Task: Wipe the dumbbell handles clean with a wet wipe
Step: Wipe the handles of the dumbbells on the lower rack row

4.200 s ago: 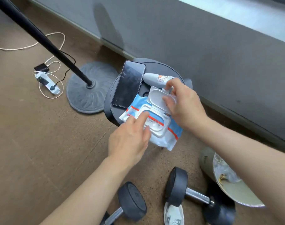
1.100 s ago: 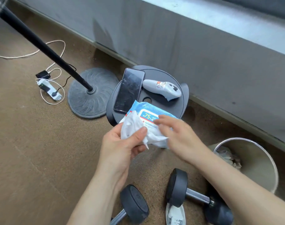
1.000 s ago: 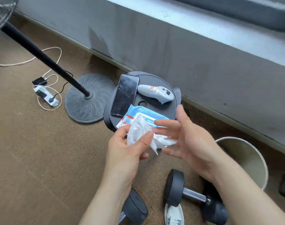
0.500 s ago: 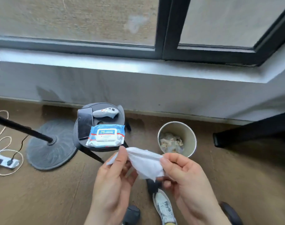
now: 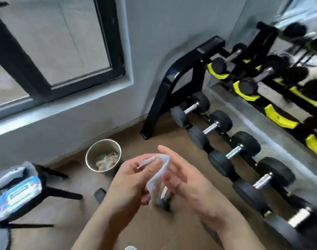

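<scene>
A white wet wipe (image 5: pixel 158 175) hangs crumpled between my two hands at chest height. My left hand (image 5: pixel 134 181) pinches its upper part, and my right hand (image 5: pixel 186 183) holds its other side with the fingers spread; the picture is blurred by motion. A black rack (image 5: pixel 174 82) on the right carries several black dumbbells with metal handles; the nearest handles (image 5: pixel 233 152) (image 5: pixel 262 181) lie to the right of my right hand. A floor dumbbell (image 5: pixel 100 194) is partly hidden under my hands.
A round metal bin (image 5: pixel 103 156) with used wipes stands by the wall. At the far left, a small black stool (image 5: pixel 51 188) bears the blue wipe pack (image 5: pixel 18 193). A window and grey wall fill the back. A mirror runs behind the rack.
The wipe came out of the pack and both hands now hold it. My view has swung right, from the stool to the dumbbell rack.
</scene>
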The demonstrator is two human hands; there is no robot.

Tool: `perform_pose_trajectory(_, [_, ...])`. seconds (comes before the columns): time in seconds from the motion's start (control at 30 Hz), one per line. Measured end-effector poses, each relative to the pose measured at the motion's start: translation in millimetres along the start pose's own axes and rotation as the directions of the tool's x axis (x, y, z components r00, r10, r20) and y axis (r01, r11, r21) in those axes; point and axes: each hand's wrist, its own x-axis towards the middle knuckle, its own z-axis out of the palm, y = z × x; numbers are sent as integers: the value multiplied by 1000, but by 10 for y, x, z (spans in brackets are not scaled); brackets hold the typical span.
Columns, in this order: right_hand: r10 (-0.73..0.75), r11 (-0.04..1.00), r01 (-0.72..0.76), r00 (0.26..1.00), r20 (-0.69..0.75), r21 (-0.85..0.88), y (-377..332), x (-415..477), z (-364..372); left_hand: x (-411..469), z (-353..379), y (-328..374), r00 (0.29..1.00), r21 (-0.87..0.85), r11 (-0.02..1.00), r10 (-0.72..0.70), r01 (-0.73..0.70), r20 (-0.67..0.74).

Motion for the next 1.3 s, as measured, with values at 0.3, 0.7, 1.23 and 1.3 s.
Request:
perform_pose_trajectory(0.3, [-73, 996, 88, 811, -581, -2, 16, -2873, -2120, -320, 3219, -1000, 897, 340, 909, 76, -242, 436])
perform_pose_trajectory(0.7, [278, 948, 87, 249, -928, 307, 1159, -5963, -3257, -1454, 6191, -3151, 682, 565, 771, -245, -294, 689])
perform_pose_trajectory(1.23, [564, 797, 156, 156, -811, 584, 3167, -8952, -4937, -2385, 8670, -5938, 483, 793, 565, -641, -230, 597])
perform_pose_trajectory(1.3, [559, 829, -112, 113, -822, 548, 3300, -9242, -5100, -2542, 8873, -6161, 485, 812, 561, -672, -160, 560])
